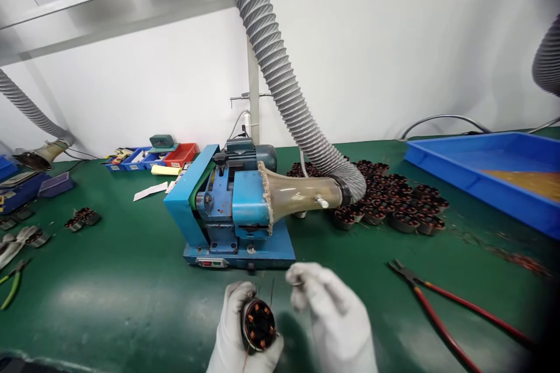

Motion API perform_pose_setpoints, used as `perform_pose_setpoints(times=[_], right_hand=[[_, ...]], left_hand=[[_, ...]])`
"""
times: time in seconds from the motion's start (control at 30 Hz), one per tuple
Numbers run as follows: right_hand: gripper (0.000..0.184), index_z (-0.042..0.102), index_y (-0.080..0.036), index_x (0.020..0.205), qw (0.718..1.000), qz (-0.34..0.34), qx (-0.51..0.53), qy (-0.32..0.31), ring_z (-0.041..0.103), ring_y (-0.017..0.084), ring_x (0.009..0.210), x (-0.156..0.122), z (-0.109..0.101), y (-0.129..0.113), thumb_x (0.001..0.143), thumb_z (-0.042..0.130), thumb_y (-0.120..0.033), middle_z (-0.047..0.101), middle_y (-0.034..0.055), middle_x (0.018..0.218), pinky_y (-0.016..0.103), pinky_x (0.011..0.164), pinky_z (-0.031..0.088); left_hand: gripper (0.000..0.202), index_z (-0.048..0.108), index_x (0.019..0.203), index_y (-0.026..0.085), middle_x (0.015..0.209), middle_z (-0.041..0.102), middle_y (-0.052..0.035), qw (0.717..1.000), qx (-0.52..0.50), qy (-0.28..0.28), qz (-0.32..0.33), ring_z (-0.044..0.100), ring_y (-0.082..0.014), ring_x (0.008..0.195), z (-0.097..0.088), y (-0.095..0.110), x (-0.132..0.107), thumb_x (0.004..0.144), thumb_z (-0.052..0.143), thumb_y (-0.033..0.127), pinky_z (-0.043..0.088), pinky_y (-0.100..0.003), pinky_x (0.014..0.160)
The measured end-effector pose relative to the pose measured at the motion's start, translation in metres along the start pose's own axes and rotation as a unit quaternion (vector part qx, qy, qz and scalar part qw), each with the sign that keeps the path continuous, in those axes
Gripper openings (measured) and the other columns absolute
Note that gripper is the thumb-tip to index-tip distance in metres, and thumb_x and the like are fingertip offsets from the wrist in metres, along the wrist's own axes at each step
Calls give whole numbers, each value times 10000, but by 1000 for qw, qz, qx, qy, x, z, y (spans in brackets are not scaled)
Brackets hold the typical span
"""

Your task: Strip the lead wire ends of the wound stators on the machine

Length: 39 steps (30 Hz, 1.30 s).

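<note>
Before the blue metal machine (251,198), a round black-and-copper core (259,324) is clasped by the white-gloved left hand (231,329) — white-gloved right hand (335,315) just beside it, fingertips pinched, contents unclear.

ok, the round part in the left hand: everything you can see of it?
The round part is a short, drum-like piece, its face turned up toward the camera. A ring of copper-orange patches, apparently windings, surrounds a dark middle inside a thin rim. A fine reddish wire trails from its lower edge; thin dark strands show near the top. The gloved left hand grips it in front of the blue machine. Fingers hide much of its side; fine detail is blurred.
</note>
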State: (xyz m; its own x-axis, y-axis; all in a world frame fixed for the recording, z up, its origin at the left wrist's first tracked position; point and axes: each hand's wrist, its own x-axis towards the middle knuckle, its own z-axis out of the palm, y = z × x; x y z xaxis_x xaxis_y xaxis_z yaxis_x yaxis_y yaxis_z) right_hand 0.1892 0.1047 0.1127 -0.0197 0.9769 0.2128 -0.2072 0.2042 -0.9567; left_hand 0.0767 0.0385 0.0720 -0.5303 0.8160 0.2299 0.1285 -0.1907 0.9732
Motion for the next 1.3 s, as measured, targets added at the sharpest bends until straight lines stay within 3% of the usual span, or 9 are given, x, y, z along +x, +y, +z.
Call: perform_pose_setpoints(times=[0.1, 0.17, 0.23, 0.43, 0.6, 0.97, 1.17, 1.3], right_hand=[[214, 688, -222, 961, 956, -148, -240, -78, 656, 228, 876, -10, 8, 18, 787, 645, -339, 700, 80, 991, 318, 785, 538], [249, 664, -212, 1016, 929, -163, -321, -88, 652, 238, 914, -8, 17, 25, 813, 595, -339, 696, 81, 1013, 345, 817, 535], [249, 648, -192, 1012, 921, -127, -356, -91, 647, 236, 905, 2, 26, 27, 861, 501, -324, 689, 87, 995, 366, 809, 532], [293, 627, -176, 999, 927, -56, -356, -105, 603, 230, 920, 37, 39, 31, 913, 364, -271, 651, 86, 970, 396, 850, 471], [319, 638, -182, 961, 935, -51, -340, -91, 584, 239, 917, 46, 43, 39, 911, 334, -266, 645, 86, 958, 397, 861, 432], [320, 626, -189, 944, 952, -25, -291, -87, 565, 241, 934, 44, 42, 39, 907, 328, -299, 628, 82, 969, 409, 869, 410], [278, 610, -212, 979, 948, -78, -294, -90, 560, 239, 908, 16, 33, 44, 908, 360, -311, 616, 69, 953, 405, 824, 433], [300, 618, -183, 966, 947, -59, -305, -87, 565, 247, 897, 27, 37, 45, 905, 349, -300, 617, 84, 932, 419, 830, 428]], left_hand=[[424, 599, 1043, 242, 1173, 524, -70, 999, -26, 0, -24, 495, -260, 1113, 5, -10, 14, 646, 697, 131, 384, -329, 959], [339, 595, 1052, 236, 1162, 548, -73, 999, -15, -22, -22, 507, -242, 1101, 10, -17, 26, 723, 640, 167, 383, -327, 964], [312, 573, 1072, 223, 1168, 561, -85, 999, 9, -43, -27, 507, -237, 1110, 16, -23, 37, 763, 598, 193, 368, -346, 985], [382, 496, 1105, 203, 1189, 571, -105, 996, -1, -27, -87, 542, -227, 1092, 38, -29, 66, 734, 584, 224, 394, -349, 972], [326, 510, 1073, 184, 1160, 579, -109, 998, 9, -17, -60, 556, -204, 1063, 42, -31, 78, 751, 546, 222, 407, -327, 955], [361, 527, 1065, 181, 1117, 606, -99, 997, 12, -18, -68, 587, -193, 995, 42, -22, 77, 709, 586, 208, 446, -317, 910], [291, 577, 1019, 180, 1096, 623, -92, 1000, -2, -2, -23, 581, -201, 1044, 27, -37, 51, 729, 582, 209, 437, -304, 943], [355, 537, 1095, 191, 1169, 592, -88, 999, 3, -21, -44, 561, -190, 1074, 31, -38, 59, 743, 584, 184, 416, -312, 969]])
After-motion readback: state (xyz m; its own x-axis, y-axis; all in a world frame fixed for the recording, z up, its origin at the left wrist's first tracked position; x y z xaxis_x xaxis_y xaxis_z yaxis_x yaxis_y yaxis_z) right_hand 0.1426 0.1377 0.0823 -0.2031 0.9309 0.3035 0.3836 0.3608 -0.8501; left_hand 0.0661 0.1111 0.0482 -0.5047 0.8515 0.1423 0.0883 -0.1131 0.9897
